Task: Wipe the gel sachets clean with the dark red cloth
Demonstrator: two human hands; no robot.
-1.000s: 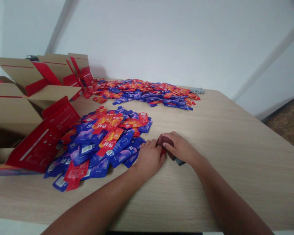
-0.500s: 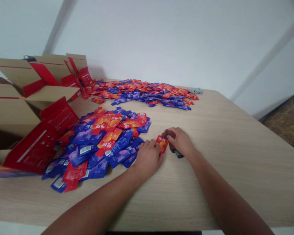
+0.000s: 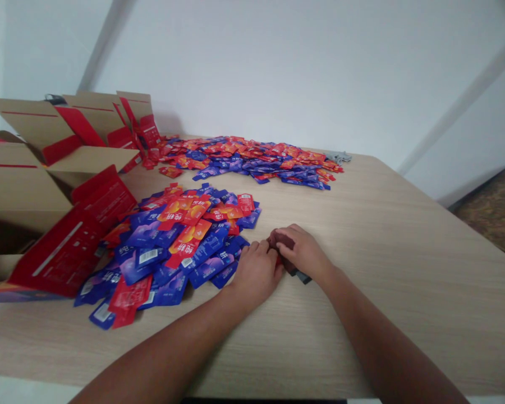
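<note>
A wood-grain table (image 3: 404, 264) bears open cardboard cartons (image 3: 21, 185) at left and a heap of red and blue sachets (image 3: 185, 241) beside the left hand (image 3: 256, 269). The right hand (image 3: 305, 252) grips a dark brown hand tool (image 3: 283, 240) over a mostly hidden red sachet (image 3: 279, 261) between both hands; whether the left fingers pinch it, I cannot tell.

two hands (image 3: 257, 270), one brown object (image 3: 283, 239), two sachet piles (image 3: 189, 235), at least three cardboard boxes (image 3: 17, 188), one table (image 3: 404, 258)
</note>
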